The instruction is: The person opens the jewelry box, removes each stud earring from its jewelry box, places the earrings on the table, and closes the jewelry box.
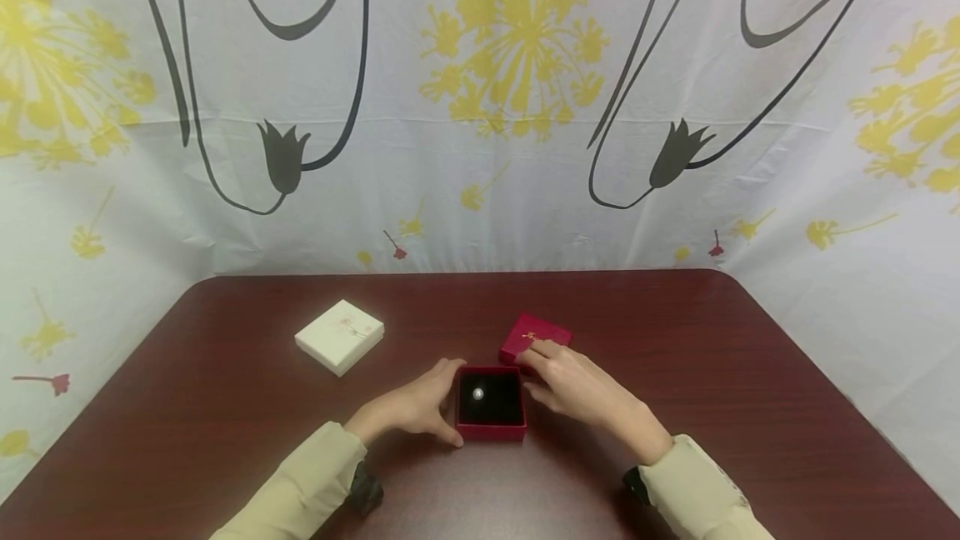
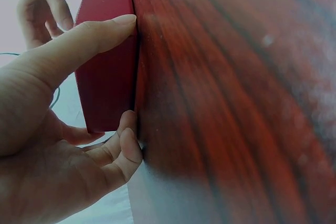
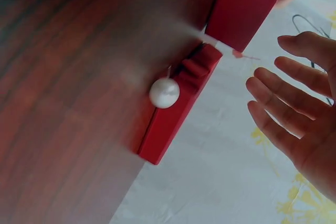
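An open red box [image 1: 491, 432] with a black lining stands on the table, a white pearl [image 1: 477, 394] on the lining. My left hand [image 1: 412, 403] grips its left side, thumb at the front corner; in the left wrist view the thumb lies along the box wall [image 2: 105, 90]. My right hand [image 1: 581, 386] is at the box's right, over the near edge of the red lid [image 1: 525, 340]. In the right wrist view its fingers are spread and hold nothing. There a pearl with a thin pin [image 3: 164, 93] shows before the lid [image 3: 170, 121]; its exact resting place is unclear.
A white square box [image 1: 341, 336] with a small printed pattern lies at the back left of the dark red wooden table [image 1: 247, 332]. A white curtain [image 1: 480, 190] with yellow and grey flower prints hangs behind the table and along its sides.
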The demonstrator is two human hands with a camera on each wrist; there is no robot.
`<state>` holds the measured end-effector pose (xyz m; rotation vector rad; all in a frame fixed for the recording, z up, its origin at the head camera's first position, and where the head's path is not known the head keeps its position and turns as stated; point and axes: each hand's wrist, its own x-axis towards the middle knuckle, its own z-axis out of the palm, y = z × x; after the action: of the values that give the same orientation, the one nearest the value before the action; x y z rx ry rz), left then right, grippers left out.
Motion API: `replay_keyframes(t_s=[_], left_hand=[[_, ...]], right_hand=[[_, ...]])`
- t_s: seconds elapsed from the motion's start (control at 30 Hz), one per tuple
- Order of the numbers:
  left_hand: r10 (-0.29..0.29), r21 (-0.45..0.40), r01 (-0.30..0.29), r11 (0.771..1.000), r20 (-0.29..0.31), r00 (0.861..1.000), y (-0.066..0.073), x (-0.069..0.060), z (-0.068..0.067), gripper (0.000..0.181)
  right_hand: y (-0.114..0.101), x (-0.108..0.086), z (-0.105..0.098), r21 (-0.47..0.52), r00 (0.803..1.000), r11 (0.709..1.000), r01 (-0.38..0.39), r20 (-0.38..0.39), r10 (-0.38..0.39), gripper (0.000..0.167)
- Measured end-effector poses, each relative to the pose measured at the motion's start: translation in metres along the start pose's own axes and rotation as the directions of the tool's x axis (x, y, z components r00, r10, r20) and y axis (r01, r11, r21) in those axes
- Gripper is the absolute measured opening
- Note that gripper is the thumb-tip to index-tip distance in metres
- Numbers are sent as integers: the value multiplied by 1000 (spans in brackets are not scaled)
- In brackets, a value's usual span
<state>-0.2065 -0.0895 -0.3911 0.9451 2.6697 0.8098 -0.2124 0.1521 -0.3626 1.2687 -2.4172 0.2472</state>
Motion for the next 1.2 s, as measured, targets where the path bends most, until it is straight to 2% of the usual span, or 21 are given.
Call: replay_keyframes(t_s=[0.2, 0.5, 0.67, 0.93, 1.2], left_hand=[[8, -7, -8, 1000, 0, 1000, -2, 1, 0, 97], [26, -10, -26, 1000, 5, 1000, -3, 2, 0, 94], [26, -19, -26, 999, 4, 1000, -3, 2, 0, 92], [28, -12, -28, 1000, 2, 1000, -2, 1, 1, 95], [45, -6, -45, 999, -7, 999, -3, 1, 1, 93]], right_hand=[[-8, 10, 2, 3, 1000, 1000, 13, 10, -13, 29], [-20, 23, 6, 56, 987, 998, -38, 160, 29, 33], [-25, 29, 10, 62, 981, 998, -20, 196, 7, 35], [-32, 35, 20, -36, 976, 998, 49, 216, -40, 37], [-35, 37, 27, -75, 973, 996, 53, 229, -34, 30]])
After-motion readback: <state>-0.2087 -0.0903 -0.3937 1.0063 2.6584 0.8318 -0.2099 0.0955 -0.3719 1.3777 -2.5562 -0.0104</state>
